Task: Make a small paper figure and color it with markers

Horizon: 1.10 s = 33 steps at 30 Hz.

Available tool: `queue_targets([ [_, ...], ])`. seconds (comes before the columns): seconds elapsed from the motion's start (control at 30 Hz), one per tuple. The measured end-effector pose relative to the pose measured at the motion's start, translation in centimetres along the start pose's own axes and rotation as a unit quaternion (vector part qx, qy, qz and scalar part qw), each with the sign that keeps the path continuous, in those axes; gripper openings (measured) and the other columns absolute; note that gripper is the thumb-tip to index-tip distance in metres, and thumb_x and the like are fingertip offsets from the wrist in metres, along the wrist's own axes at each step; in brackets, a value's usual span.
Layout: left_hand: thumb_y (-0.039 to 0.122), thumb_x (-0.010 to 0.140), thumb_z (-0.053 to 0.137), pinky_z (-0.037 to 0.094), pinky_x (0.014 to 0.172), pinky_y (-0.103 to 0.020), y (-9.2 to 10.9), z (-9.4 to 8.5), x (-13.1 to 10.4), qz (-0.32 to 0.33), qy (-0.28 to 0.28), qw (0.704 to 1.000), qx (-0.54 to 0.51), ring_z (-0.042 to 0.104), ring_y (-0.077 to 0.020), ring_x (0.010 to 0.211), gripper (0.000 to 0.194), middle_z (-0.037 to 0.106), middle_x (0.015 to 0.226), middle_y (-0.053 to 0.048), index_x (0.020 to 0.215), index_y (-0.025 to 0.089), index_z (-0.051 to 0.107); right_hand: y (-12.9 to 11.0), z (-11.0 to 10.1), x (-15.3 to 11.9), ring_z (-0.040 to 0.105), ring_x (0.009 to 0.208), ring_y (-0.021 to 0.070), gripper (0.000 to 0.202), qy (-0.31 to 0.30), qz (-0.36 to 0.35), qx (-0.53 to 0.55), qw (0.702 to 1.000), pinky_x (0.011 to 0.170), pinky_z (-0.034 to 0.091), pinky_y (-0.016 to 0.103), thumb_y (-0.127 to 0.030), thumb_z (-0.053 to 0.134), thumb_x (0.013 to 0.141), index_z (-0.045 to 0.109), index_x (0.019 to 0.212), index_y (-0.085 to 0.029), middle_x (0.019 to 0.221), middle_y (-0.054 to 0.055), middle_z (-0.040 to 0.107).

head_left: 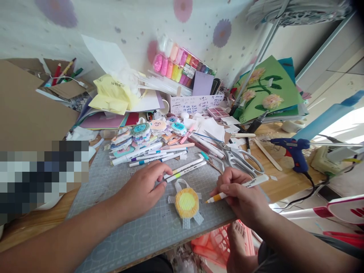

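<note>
On the grey cutting mat [113,212] lies a round yellow and orange craft piece [187,202] with a loop at its top and pale tabs around it. My right hand [241,193] holds an orange-tipped marker [217,197], its tip pointing left, just right of the piece and apart from it. My left hand [145,187] is above the mat, left of the piece, with its fingertips at the ends of two white markers [184,171] lying side by side; one has a yellow-green band. The fingers of my left hand are bent and apart, with nothing held between them.
Behind the mat are stacked craft pieces [140,131], several markers, and scissors [236,155]. A blue glue gun [295,149] stands at the right beside a wooden stick [267,153]. Coloured clay packs [182,62] lean at the back. Cardboard [25,110] is at the left.
</note>
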<state>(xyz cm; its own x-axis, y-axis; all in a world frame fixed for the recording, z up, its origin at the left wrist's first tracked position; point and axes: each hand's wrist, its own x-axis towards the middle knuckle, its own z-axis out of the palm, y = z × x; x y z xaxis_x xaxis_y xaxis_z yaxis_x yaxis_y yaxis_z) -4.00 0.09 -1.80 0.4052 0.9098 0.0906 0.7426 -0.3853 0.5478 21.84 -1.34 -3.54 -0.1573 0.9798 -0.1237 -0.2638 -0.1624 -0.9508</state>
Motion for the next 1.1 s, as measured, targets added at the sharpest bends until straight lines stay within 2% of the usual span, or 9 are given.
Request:
queue_targets([
  [0.13, 0.02, 0.093, 0.034, 0.044, 0.074, -0.031, -0.4, 0.1, 0.1, 0.028, -0.017, 0.999, -0.017, 0.057, -0.0202, 0.086, 0.031, 0.057, 0.097, -0.005, 0.11, 0.021, 0.06, -0.2, -0.1, 0.0, 0.053, 0.046, 0.0113, 0.016, 0.016, 0.001, -0.01, 1.0, 0.053, 0.039, 0.023, -0.019, 0.07, 0.061, 0.055, 0.054, -0.02, 0.039, -0.006, 0.049],
  [0.37, 0.028, 0.097, 0.033, 0.044, 0.077, -0.031, -0.4, 0.0, -0.1, 0.047, -0.018, 0.999, -0.011, 0.057, -0.0206, 0.089, 0.032, 0.059, 0.098, -0.005, 0.113, 0.021, 0.06, -0.3, -0.2, -0.3, 0.058, 0.051, 0.0133, 0.016, 0.002, 0.006, -0.026, 1.0, 0.055, 0.04, 0.023, -0.019, 0.069, 0.062, 0.055, 0.054, -0.019, 0.04, -0.006, 0.049],
  [0.5, 0.036, 0.089, 0.049, 0.046, 0.076, -0.033, 0.2, -0.1, -0.4, 0.044, -0.048, 0.998, 0.001, 0.056, -0.0218, 0.088, 0.028, 0.057, 0.101, -0.006, 0.112, 0.023, 0.058, -0.3, -0.3, -0.6, 0.057, 0.051, 0.0135, 0.018, -0.006, 0.001, -0.023, 1.0, 0.057, 0.042, 0.025, -0.019, 0.069, 0.063, 0.054, 0.054, -0.02, 0.04, -0.006, 0.049],
  [0.6, 0.038, 0.077, 0.065, 0.046, 0.082, -0.036, 0.7, -0.1, -0.6, 0.039, -0.076, 0.996, 0.011, 0.055, -0.0245, 0.095, 0.042, 0.055, 0.108, -0.006, 0.116, 0.025, 0.055, -0.4, -0.3, -0.9, 0.059, 0.054, 0.0151, 0.018, -0.014, 0.005, -0.026, 1.0, 0.056, 0.041, 0.025, -0.019, 0.07, 0.063, 0.055, 0.054, -0.02, 0.041, -0.005, 0.05],
  [0.73, 0.035, 0.069, 0.071, 0.044, 0.083, -0.037, 1.2, -0.1, -0.8, 0.038, -0.099, 0.994, 0.004, 0.055, -0.0252, 0.095, 0.053, 0.054, 0.107, -0.004, 0.118, 0.028, 0.054, -0.3, -0.5, -1.3, 0.061, 0.058, 0.0172, 0.018, -0.01, 0.007, -0.026, 1.0, 0.055, 0.039, 0.025, -0.02, 0.07, 0.065, 0.054, 0.055, -0.02, 0.043, -0.004, 0.051],
  [0.83, 0.035, 0.077, 0.062, 0.043, 0.076, -0.034, 1.4, 0.0, -1.0, 0.011, -0.061, 0.998, -0.033, 0.054, -0.0226, 0.086, 0.043, 0.054, 0.096, -0.002, 0.118, 0.027, 0.05, -0.2, -0.7, -1.4, 0.054, 0.053, 0.0143, 0.02, -0.01, -0.006, -0.029, 1.0, 0.054, 0.037, 0.025, -0.022, 0.071, 0.067, 0.054, 0.057, -0.02, 0.043, -0.005, 0.05],
  [0.93, 0.032, 0.091, 0.039, 0.04, 0.068, -0.031, 1.4, 0.0, -1.2, -0.016, -0.011, 0.995, -0.094, 0.052, -0.0186, 0.073, 0.029, 0.052, 0.081, 0.001, 0.119, 0.024, 0.042, -0.5, -0.5, -1.3, 0.047, 0.052, 0.01, 0.02, -0.013, -0.03, -0.058, 0.998, 0.052, 0.034, 0.022, -0.024, 0.074, 0.07, 0.056, 0.062, -0.02, 0.051, -0.005, 0.055],
  [1.03, 0.024, 0.094, 0.031, 0.038, 0.063, -0.028, 1.4, 0.1, -1.4, 0.012, -0.027, 0.991, -0.133, 0.047, -0.0151, 0.063, 0.024, 0.047, 0.076, 0.002, 0.117, 0.023, 0.037, -1.1, 0.3, -1.2, 0.051, 0.058, 0.01, 0.019, -0.032, -0.04, -0.089, 0.995, 0.053, 0.036, 0.02, -0.024, 0.08, 0.069, 0.061, 0.07, -0.02, 0.064, -0.003, 0.062],
  [1.1, 0.022, 0.094, 0.029, 0.037, 0.061, -0.028, 1.6, 0.1, -1.5, 0.023, -0.035, 0.987, -0.154, 0.044, -0.0141, 0.061, 0.024, 0.046, 0.077, 0.003, 0.117, 0.024, 0.035, -1.5, 0.9, -1.0, 0.055, 0.062, 0.0107, 0.017, -0.067, -0.043, -0.089, 0.993, 0.056, 0.04, 0.021, -0.025, 0.081, 0.069, 0.065, 0.075, -0.021, 0.07, -0.002, 0.064],
])
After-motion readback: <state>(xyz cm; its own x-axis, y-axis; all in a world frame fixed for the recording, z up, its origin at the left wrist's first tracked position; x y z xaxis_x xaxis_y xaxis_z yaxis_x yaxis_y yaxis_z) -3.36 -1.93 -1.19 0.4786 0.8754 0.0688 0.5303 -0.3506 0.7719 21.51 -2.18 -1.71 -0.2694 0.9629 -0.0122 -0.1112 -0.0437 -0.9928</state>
